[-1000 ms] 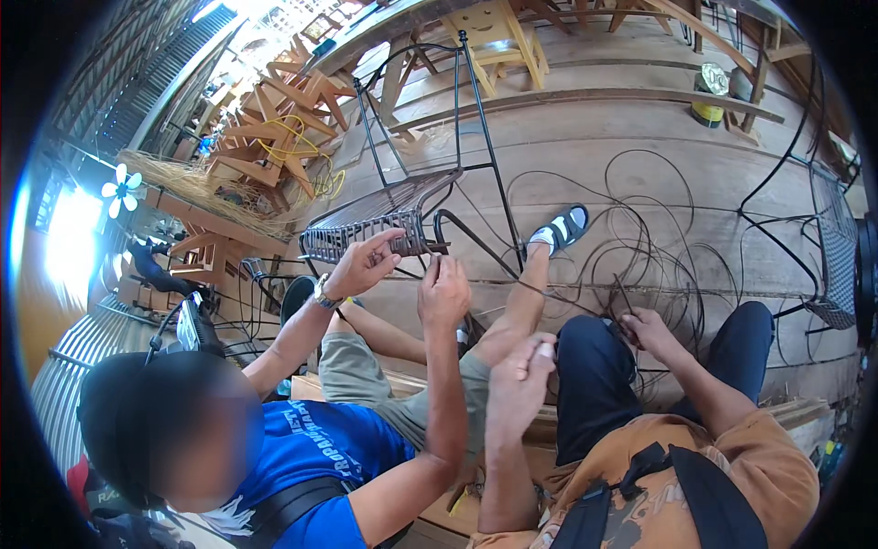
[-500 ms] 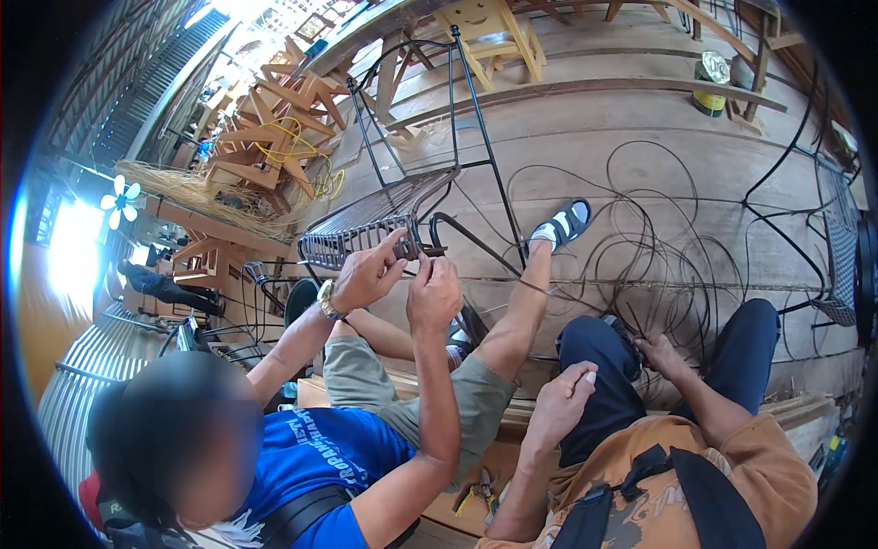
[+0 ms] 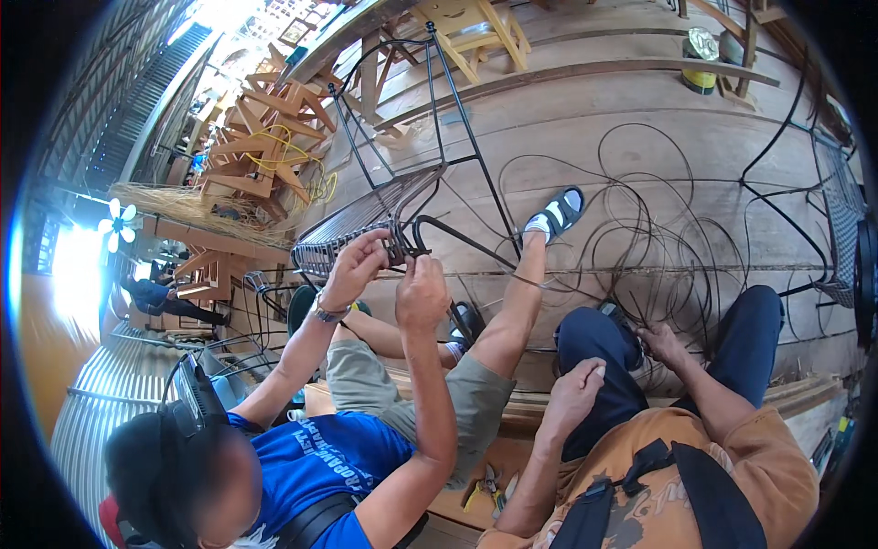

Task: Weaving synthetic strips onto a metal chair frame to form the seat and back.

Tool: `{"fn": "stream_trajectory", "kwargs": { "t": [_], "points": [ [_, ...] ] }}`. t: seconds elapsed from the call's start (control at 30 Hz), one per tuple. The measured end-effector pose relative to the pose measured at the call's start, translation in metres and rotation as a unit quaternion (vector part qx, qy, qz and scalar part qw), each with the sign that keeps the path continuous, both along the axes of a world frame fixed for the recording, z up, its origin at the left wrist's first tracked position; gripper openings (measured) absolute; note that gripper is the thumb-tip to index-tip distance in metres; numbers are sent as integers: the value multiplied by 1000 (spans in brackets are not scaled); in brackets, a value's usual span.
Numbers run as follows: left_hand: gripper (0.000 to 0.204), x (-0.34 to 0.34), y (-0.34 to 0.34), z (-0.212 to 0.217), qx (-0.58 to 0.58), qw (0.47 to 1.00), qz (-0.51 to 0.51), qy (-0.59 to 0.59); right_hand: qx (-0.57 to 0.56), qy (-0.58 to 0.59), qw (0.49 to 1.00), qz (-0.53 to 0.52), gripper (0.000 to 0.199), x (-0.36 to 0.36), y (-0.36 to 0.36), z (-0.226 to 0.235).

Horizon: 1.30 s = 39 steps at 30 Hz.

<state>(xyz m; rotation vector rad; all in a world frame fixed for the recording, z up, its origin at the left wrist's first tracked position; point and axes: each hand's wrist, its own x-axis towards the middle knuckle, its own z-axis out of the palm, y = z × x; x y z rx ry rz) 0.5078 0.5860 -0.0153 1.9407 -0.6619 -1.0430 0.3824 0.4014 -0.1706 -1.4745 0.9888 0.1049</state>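
Note:
My left hand [image 3: 574, 392] is closed in a loose fist above my left thigh; what it holds, if anything, is hidden. My right hand [image 3: 666, 346] is between my knees, its fingers closed around a thin dark strand at the near end of a loose tangle of strands [image 3: 654, 233] on the floor. To my left, a co-worker in a blue shirt has both hands [image 3: 422, 293] at the edge of a dark woven seat [image 3: 343, 240] on a black metal chair frame [image 3: 471, 110], pinching a strand there.
Pliers [image 3: 492, 485] lie on the wood between us. Another black-framed woven chair [image 3: 837, 210] stands at the right. A yellow-and-green can [image 3: 700, 78] is at the far right, by a long wooden bar [image 3: 585, 69]. Stacked wooden chair parts [image 3: 261, 137] fill the far left.
The view has shifted slightly. The co-worker's head has moved lower and to the right, their hands still at the seat edge. My hands keep nearly the same places.

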Motion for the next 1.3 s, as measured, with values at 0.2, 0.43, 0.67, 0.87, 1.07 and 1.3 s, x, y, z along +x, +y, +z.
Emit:
{"fn": "stream_trajectory", "kwargs": {
  "t": [0.2,0.43,0.67,0.87,1.07,1.3],
  "points": [
    [30,-8,-5,-18,3,1000,-12,15,23,-9,1000,-17,25,2,-3,-2],
    [31,-13,-12,-21,29,999,-24,8,4,-33,999,-26,25,-2,-4,-2],
    [32,-17,-17,-29,23,999,-21,5,12,-31,999,-24,26,-5,-8,-13],
    [32,-21,-24,-28,31,998,-43,-43,-181,-108,977,-26,29,-8,-10,-18],
    [37,-20,-37,-29,-80,988,85,105,91,-211,968,102,33,-8,-8,85],
    [19,-6,-49,1,-155,982,41,95,176,-164,958,156,29,-36,8,77]
  ]
}}
